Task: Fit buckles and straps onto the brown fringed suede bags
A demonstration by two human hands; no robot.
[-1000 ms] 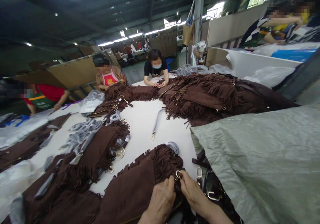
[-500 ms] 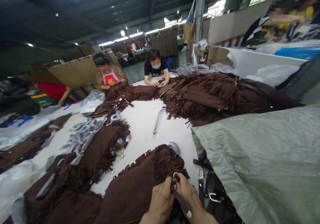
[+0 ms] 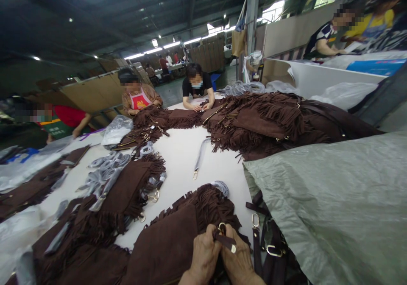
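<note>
My left hand [image 3: 202, 253] is closed on a short dark brown strap [image 3: 226, 241] with a gold-coloured tip. Close against it, my right hand [image 3: 237, 255] is closed around the same strap near a gold ring [image 3: 221, 226]; its fingertips are partly hidden. Both hands are at the right edge of a brown fringed suede bag [image 3: 168, 242], which lies on the white table [image 3: 181, 149]. A coil of wrapped strap [image 3: 221, 188] rests at the bag's far corner. To the right of my hands lie dark straps with gold clasps [image 3: 255, 220].
More fringed bags [image 3: 127, 187] lie at left with plastic-wrapped straps [image 3: 104, 170]. A large bag pile [image 3: 260, 121] stands at the back right. Greenish plastic sheeting [image 3: 333, 200] covers the right side. One wrapped strap [image 3: 200, 155] lies mid-table. Co-workers [image 3: 197, 88] work across the table.
The strap between my hands has swung up from pointing down toward me to lying across my right hand. My right hand has turned slightly. The bag stays in place.
</note>
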